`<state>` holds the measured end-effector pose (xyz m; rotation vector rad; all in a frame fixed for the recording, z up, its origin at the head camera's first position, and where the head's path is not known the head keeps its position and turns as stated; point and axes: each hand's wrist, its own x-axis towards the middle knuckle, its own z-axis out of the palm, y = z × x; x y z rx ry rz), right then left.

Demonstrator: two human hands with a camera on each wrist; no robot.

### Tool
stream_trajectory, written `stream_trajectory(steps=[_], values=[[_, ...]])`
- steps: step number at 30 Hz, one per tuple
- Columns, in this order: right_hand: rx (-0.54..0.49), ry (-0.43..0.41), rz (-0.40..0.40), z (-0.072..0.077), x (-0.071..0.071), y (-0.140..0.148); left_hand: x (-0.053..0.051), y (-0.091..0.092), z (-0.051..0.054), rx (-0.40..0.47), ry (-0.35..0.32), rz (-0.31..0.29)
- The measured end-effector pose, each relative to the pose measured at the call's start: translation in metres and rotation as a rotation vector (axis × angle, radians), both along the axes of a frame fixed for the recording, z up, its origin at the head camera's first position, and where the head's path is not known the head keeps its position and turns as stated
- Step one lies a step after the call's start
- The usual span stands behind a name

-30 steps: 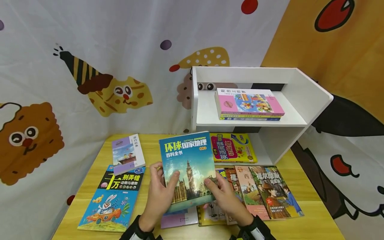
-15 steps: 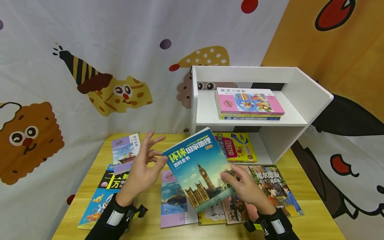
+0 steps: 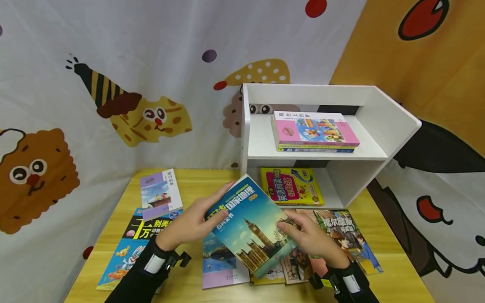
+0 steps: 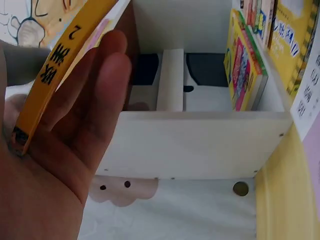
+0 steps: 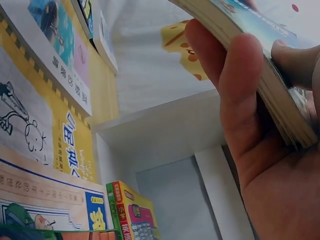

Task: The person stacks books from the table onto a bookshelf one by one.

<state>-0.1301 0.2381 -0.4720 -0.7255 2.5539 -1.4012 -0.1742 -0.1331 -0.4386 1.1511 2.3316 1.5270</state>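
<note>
A blue-green book with a clock tower on its cover (image 3: 257,227) is held tilted above the table, its top leaning left. The left hand (image 3: 197,221) grips its upper left edge, thumb on the cover and fingers behind. On the lower right edge, the right hand (image 3: 312,237) pinches the book with the thumb on top. In the left wrist view, the orange spine (image 4: 57,65) rests against the palm of the left hand (image 4: 65,150). The right wrist view shows the page edges (image 5: 275,95) between thumb and fingers of the right hand (image 5: 250,115).
A white shelf (image 3: 318,158) stands at the back right, with stacked books (image 3: 314,130) on its upper level and a yellow book (image 3: 291,186) below. Several books (image 3: 348,240) lie along the table front (image 3: 401,277); two more (image 3: 161,195) overlap at the left.
The left hand released the book and then took hold again at its upper left edge. The book has turned from nearly upright to leaning left, while the right hand kept its hold and shifted right.
</note>
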Motion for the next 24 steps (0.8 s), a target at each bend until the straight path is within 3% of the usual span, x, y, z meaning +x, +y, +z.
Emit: stream_trajectory(steps=[7, 10, 14, 16, 24], values=[[-0.018, -0.018, -0.164, -0.004, 0.002, -0.004, 0.007, 0.002, -0.005, 0.084, 0.021, 0.077], [-0.153, 0.001, -0.208, -0.004, -0.001, -0.004, 0.012, 0.002, -0.002, 0.134, 0.044, 0.121], [-0.453, 0.01, -0.17, -0.003, -0.002, -0.004, 0.018, 0.001, 0.003, 0.216, 0.068, 0.19], [-0.543, 0.025, -0.142, -0.001, -0.001, -0.006, 0.022, 0.001, 0.006, 0.257, 0.069, 0.23], [-0.574, 0.076, -0.059, -0.003, 0.02, -0.029, 0.036, 0.012, 0.014, 0.381, 0.052, 0.38]])
